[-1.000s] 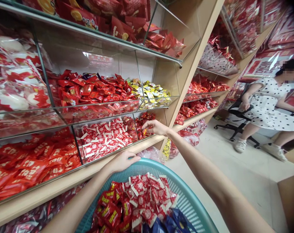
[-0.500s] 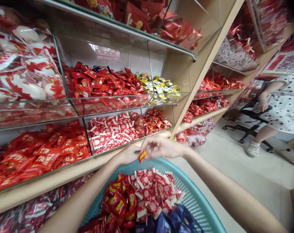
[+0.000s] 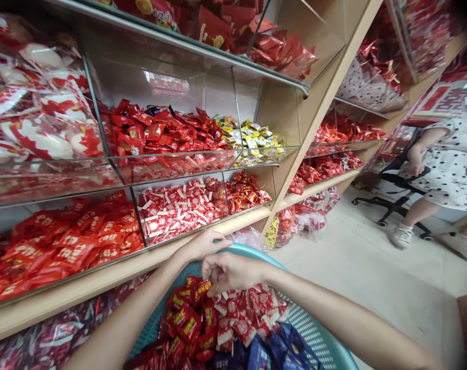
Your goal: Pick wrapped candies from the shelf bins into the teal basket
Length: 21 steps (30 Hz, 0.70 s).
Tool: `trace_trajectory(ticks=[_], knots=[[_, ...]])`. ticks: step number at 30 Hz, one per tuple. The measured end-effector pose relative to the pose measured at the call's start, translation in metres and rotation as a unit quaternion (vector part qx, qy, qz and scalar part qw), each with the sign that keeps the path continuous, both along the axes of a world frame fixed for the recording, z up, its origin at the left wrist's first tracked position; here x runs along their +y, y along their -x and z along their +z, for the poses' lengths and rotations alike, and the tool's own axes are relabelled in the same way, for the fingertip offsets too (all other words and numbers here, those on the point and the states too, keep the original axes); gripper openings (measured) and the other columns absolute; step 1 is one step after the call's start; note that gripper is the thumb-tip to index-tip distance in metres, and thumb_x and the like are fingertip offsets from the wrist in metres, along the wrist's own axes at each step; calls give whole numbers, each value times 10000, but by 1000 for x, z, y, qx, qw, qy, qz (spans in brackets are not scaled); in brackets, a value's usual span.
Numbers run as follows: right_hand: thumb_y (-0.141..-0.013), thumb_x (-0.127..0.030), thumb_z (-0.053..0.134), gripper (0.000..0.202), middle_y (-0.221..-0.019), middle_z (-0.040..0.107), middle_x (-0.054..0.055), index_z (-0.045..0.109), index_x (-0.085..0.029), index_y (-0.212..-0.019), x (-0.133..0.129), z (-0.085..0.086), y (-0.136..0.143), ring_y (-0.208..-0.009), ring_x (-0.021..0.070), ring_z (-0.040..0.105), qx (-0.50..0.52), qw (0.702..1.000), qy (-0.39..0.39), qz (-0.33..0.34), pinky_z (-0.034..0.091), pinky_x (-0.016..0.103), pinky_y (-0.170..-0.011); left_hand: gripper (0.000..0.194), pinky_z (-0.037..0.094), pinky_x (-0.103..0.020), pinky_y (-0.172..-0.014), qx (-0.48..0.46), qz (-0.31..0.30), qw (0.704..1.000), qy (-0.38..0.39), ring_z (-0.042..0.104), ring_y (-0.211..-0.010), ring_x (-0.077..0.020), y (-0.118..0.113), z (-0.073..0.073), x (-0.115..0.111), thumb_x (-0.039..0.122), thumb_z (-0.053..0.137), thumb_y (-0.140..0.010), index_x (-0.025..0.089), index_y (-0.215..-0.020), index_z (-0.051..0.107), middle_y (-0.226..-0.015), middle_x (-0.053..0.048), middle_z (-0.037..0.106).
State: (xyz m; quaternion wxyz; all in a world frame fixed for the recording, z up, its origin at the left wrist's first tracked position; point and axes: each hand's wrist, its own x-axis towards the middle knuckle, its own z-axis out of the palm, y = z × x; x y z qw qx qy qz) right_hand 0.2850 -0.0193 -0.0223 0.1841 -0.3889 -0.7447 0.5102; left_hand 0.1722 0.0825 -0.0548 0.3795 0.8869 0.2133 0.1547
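In the head view, two hands are at one basket [image 3: 314,329]. The left hand [image 3: 200,245] is closed over its far rim. The right hand [image 3: 231,271] hangs above the sweets inside, its fingers curled in and narrow; whether they hold a sweet I cannot tell.

The basket holds three kinds, each in one heap: red lettered sweets [image 3: 187,321] on the left, white-ended sweets [image 3: 243,321] in the middle, partly behind the right hand, and blue packets [image 3: 260,354] nearest the camera. They overlap too much for a piece count.

Three levels of the near rack [image 3: 321,103] show. The lowest has two dividers and three bays: orange packets [image 3: 71,241], more white-ended sweets, and small red sweets [image 3: 244,192]. The middle level also has two dividers, with white-and-red bags [image 3: 44,103], glossy red sweets [image 3: 164,128] and yellow sweets [image 3: 256,134]. Red bags [image 3: 225,25] fill the top one, with one divider visible.

At right, one person [image 3: 445,169] sits on one chair [image 3: 391,203], wearing two white shoes [image 3: 403,236].
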Motion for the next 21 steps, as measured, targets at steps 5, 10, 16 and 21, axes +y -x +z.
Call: trace_trajectory(ticks=[5, 10, 16, 21], knots=[[-614, -294, 725, 354, -597, 451, -85, 479, -167, -834, 3, -6, -3, -540, 52, 432, 80, 995, 57, -16, 339, 169, -486, 449, 382, -200, -542, -19, -13, 998, 51, 498, -632, -130, 2, 3, -2, 501, 444, -801, 103, -724, 639, -663, -5, 584], [-645, -293, 704, 370, -717, 503, -50, 490, -170, -921, 3, -6, -2, -620, 61, 474, 111, 992, 37, -40, 375, 176, -531, 457, 401, -219, -525, -21, -23, 993, 112, 523, -600, -142, 4, 4, -4, 503, 452, -795, 85, -724, 624, -653, -30, 587], [-706, -250, 655, 330, -916, 588, 4, 605, -210, -1030, -1, 3, -4, -722, 89, 509, -21, 999, -46, -11, 428, 214, -654, 449, 382, -199, -525, -7, -8, 1000, 28, 512, -599, -125, 4, 3, -2, 491, 439, -807, 101, -741, 651, -652, -22, 599], [-723, -270, 639, 311, -935, 622, 5, 633, -220, -1029, 1, 0, -6, -812, 122, 540, -28, 997, -72, -3, 431, 233, -723, 451, 383, -197, -554, -21, -27, 999, 5, 508, -633, -126, 3, 2, -1, 474, 420, -828, 98, -753, 657, -688, -23, 615]])
